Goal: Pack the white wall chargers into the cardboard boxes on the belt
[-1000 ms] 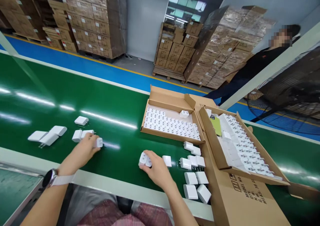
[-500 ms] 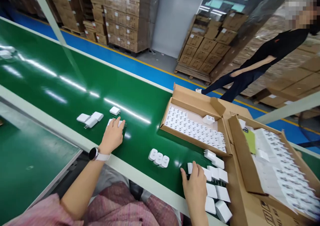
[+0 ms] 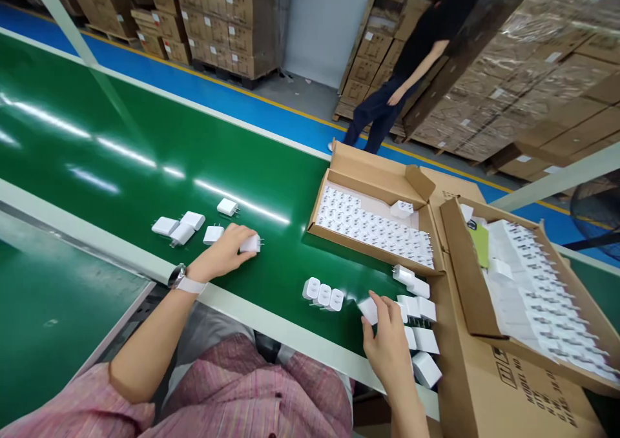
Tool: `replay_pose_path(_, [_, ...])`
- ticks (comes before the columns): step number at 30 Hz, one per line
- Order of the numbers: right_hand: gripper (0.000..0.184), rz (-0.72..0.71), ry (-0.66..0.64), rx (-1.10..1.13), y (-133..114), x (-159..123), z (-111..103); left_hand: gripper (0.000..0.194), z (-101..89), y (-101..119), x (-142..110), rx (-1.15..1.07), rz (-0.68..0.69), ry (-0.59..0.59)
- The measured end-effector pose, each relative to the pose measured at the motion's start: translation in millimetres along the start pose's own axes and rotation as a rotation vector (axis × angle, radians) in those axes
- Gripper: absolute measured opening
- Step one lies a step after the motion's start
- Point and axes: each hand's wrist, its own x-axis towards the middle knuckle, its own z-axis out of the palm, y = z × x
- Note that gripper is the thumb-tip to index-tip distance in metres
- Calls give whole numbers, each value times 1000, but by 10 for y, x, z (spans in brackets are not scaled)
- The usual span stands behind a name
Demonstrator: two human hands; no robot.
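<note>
My left hand (image 3: 225, 252), with a watch on its wrist, has its fingers closed on a white charger (image 3: 250, 244) with metal prongs, low over the green belt (image 3: 271, 173). Just behind those fingers lies another white charger (image 3: 213, 234). Between thumb and fingers my right hand (image 3: 390, 338) grips a tilted white charger (image 3: 369, 310). Close beside it on the right, several chargers (image 3: 426, 341) lie in rows, partly hidden by the hand. Three chargers (image 3: 323, 295) stand side by side in a row between my hands.
An open cardboard box (image 3: 317, 228) holds rows of chargers, prongs up. Right of it, a second open box (image 3: 477, 296) holds more. A loose group of chargers (image 3: 181, 233) lies to the left. Across the belt, a person (image 3: 402, 70) stands near stacked cartons (image 3: 242, 31).
My left hand has moved right, bringing a charger away from the one beside it. The right hand now has a charger pulled slightly apart from the rows. The person behind has moved left.
</note>
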Motion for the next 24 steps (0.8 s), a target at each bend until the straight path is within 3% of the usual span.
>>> replay_pose_path(5, [44, 3, -250, 110, -144, 125, -115, 36, 471, 493, 2, -399, 108, -219])
replay_pose_path(7, [47, -2, -322, 120, -220, 197, -88, 39, 699, 692, 28, -438, 149, -287])
replay_pose_path(10, [55, -24, -329, 30, -297, 264, -60, 65, 897, 879, 66, -414, 201, -336])
replay_pose_path(13, [65, -44, -276, -99, -354, 274, -77, 92, 883, 931, 124, -356, 251, -333])
replay_pose_path(15, [69, -43, -243, -167, -415, 264, -90, 97, 804, 921, 208, -303, 287, -320])
replay_pose_path(19, [75, -18, -225, -292, -585, 233, -32, 79, 653, 860, 502, -245, 313, -250])
replay_pose_path(24, [44, 34, -253, -352, -635, 169, 153, 55, 667, 776, 771, -214, 290, -141])
